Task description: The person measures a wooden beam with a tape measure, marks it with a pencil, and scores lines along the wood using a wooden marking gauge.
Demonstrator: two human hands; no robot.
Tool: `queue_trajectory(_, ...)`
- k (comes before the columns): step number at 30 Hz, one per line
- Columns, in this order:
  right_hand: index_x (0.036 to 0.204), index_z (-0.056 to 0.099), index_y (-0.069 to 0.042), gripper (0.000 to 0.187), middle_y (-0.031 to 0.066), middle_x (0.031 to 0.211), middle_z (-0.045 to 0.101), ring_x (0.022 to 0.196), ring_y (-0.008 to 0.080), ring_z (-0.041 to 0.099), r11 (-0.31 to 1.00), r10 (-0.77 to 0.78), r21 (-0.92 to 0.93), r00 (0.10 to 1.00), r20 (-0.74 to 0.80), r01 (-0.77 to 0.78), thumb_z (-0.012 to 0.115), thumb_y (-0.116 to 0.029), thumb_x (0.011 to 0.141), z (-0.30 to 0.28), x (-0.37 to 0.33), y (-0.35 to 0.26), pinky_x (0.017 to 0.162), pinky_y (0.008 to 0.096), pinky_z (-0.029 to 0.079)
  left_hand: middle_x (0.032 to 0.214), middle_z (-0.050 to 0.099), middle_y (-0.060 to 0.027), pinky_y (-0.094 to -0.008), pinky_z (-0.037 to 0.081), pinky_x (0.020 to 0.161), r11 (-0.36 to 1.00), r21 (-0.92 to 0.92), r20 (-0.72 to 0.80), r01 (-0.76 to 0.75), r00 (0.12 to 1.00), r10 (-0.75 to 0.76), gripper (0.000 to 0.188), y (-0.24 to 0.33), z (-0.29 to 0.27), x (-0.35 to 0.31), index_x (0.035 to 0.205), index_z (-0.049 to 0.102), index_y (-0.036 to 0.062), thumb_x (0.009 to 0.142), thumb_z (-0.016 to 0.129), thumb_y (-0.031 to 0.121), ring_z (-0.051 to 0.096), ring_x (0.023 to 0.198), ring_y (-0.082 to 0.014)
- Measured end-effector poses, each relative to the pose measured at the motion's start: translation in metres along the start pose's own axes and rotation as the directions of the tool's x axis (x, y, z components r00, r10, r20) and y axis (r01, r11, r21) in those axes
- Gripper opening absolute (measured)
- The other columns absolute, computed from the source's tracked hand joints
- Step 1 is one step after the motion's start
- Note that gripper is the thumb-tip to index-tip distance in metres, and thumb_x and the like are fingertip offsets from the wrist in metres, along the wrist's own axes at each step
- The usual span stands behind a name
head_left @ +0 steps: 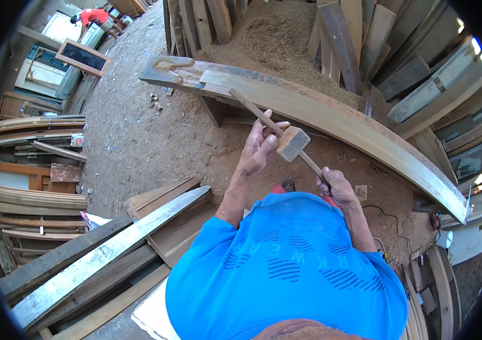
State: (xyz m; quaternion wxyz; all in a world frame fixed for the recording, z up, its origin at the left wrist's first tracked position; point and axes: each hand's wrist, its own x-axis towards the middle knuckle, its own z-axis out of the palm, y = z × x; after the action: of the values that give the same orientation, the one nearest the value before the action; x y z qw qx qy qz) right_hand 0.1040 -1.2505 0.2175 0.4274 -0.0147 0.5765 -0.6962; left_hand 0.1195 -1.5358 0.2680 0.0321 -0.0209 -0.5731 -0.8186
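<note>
Stick (249, 106) with a squared wooden block (293, 144) on it, held up in front of the blue shirt (286, 243), between the person and the long desk (332, 116). Stick slants from upper left to lower right, poking out both sides of the block. Its upper end overlaps the desk's near edge in view; can't tell if it touches.

Right hand (338, 187) closed round the stick's lower end. Left hand (256, 150) partly open, fingers loosely bent at the stick, just beside the block; can't tell whether it grips or only supports.

Desk runs in a bend across the view, dark stain on its left end. Sawdust (263, 31) behind it, upright planks (340, 42) beside that. Pale beam (113, 252) and other timber lower left, stacked boards (39, 201) far left. Cord (394, 218) on the floor (125, 124) at right. Co-worker (94, 17) in a red top, bent over, upper left, well apart.
</note>
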Motion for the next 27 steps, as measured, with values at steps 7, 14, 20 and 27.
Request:
queue_trajectory(7,0.088,0.064,-0.002,0.056,0.0016,0.067,0.058,0.062,0.0111,0.053,0.994,-0.007,-0.105,0.998,0.062,0.014,0.047,-0.054,0.101,0.002,0.0,0.011,0.057,0.0259,0.044,0.145,0.044,-0.022,-0.0412,0.032,0.113,1.0,0.007,0.197,-0.012,0.98,0.01,0.106,0.0,0.012,0.019,0.157,0.002,0.0006,0.087,0.068,0.046,0.044,0.134,-0.029)
queue_trajectory(14,0.089,0.064,-0.002,0.057,0.0014,0.068,0.057,0.062,0.0108,0.052,0.998,-0.048,0.048,0.999,0.026,0.046,0.048,-0.056,0.1,-0.01,-0.013,0.019,0.061,0.0267,0.048,0.15,0.036,-0.0232,-0.0386,0.03,0.114,0.977,0.205,0.394,-0.058,0.919,-0.028,0.141,-0.008,0.024,0.046,0.156,-0.007,-0.0002,0.065,0.08,0.063,0.039,0.138,-0.0301)
queue_trajectory(20,0.09,0.064,-0.002,0.055,0.0013,0.069,0.058,0.062,0.011,0.054,0.977,-0.077,0.199,0.997,-0.009,0.077,0.048,-0.053,0.101,-0.02,-0.031,0.022,0.061,0.0266,0.048,0.148,0.044,-0.0155,-0.039,0.031,0.116,0.906,0.398,0.478,-0.141,0.875,-0.074,0.123,-0.026,0.054,0.069,0.157,0.006,0.0025,0.069,0.088,0.03,0.043,0.136,-0.0247)
queue_trajectory(27,0.102,0.066,0.001,0.056,0.0065,0.079,0.066,0.071,0.0153,0.062,0.966,-0.14,0.212,0.989,-0.054,0.148,0.044,-0.051,0.103,-0.039,-0.054,0.032,0.068,0.0306,0.051,0.138,0.054,-0.0103,-0.0343,0.047,0.105,0.935,0.345,0.361,0.078,0.909,-0.209,0.1,-0.053,0.117,0.084,0.156,0.018,0.0071,0.077,0.078,0.002,0.056,0.122,-0.0201)
